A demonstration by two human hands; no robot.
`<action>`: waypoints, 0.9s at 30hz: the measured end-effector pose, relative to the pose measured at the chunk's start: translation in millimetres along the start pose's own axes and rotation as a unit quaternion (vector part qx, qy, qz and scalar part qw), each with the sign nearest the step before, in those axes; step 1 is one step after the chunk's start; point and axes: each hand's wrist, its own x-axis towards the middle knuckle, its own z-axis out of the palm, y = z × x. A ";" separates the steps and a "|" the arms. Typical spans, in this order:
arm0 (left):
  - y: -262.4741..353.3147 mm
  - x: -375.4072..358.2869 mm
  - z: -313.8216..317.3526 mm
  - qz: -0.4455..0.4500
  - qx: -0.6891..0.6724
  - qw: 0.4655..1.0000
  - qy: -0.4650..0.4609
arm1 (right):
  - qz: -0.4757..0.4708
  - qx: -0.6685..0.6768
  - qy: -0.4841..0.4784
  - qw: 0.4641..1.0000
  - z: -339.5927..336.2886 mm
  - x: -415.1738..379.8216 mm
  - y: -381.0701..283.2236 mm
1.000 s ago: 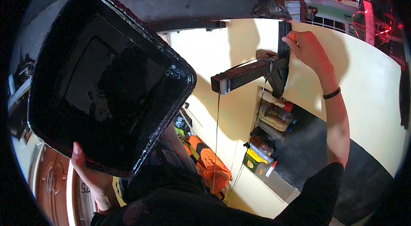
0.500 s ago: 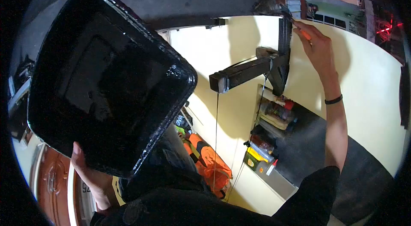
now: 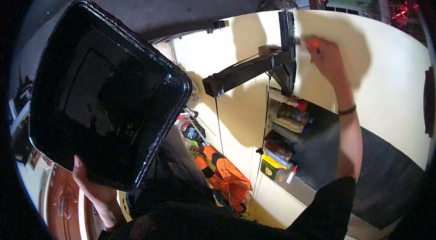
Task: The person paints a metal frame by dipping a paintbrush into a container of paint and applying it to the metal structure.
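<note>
At left, hand [image 3: 93,185] fingers grip black-coated tray [image 3: 104,108]; right hand [image 3: 324,56] pinches orange brush [image 3: 312,42].

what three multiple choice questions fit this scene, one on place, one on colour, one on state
1. Where is the right hand?
A. up at the black bracket on the wall
B. on the orange bag
C. under the tray

2. What colour is the tray?
A. white
B. glossy black
C. green

3. How is the tray held?
A. lying on the floor
B. hanging from a cord
C. raised and tilted, gripped at its lower edge by the left hand

Answers:
1 A: the right arm reaches up to the bracket's upright.
2 B: its surface is dark and shiny.
3 C: the left thumb laps over the lower rim.
</note>
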 end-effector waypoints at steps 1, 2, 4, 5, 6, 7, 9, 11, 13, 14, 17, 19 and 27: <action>-1.7 -0.5 3.4 0.029 0.059 0.997 0.037 | 0.005 0.025 -0.005 1.000 0.1 15.7 2.0; -3.4 1.0 1.8 0.044 0.089 0.994 0.054 | 0.015 0.038 0.007 0.999 -2.7 29.3 -2.5; -5.9 6.8 -6.7 0.020 0.022 1.000 0.001 | -0.042 0.070 0.059 0.995 0.8 50.3 4.0; -8.6 6.1 -8.7 -0.019 -0.078 0.995 -0.067 | -0.037 0.062 0.070 0.995 1.4 49.1 9.8; -8.8 5.4 -7.1 -0.021 -0.078 0.995 -0.067 | -0.034 0.053 0.080 0.995 -1.2 50.4 3.5; -6.5 3.3 -2.0 -0.034 -0.051 0.996 -0.069 | -0.035 0.052 0.079 0.995 3.5 45.0 8.0; 0.9 -2.5 12.6 -0.042 -0.033 0.996 -0.070 | -0.199 -0.107 0.096 0.969 17.2 29.3 20.1; 4.6 -9.9 28.7 -0.059 0.009 0.992 0.108 | -0.121 -0.122 0.004 0.985 18.5 2.8 7.3; -3.4 -2.2 -6.2 -0.042 -0.036 0.996 0.066 | -0.061 -0.057 -0.046 0.995 1.7 -7.2 -18.3; -7.8 -1.0 -18.8 -0.028 -0.071 0.997 0.018 | -0.039 -0.038 -0.058 0.997 -1.5 -8.6 -21.9; -8.0 -13.5 -15.3 0.047 0.137 0.989 0.024 | -0.036 -0.006 -0.034 0.999 0.0 10.8 -9.8; -10.3 -19.5 -12.4 0.054 0.142 0.987 0.051 | -0.088 -0.014 0.027 0.996 10.1 40.7 7.5; -16.3 -22.2 -15.8 -0.016 -0.034 0.999 0.010 | -0.210 -0.118 -0.007 0.971 33.1 48.6 -9.3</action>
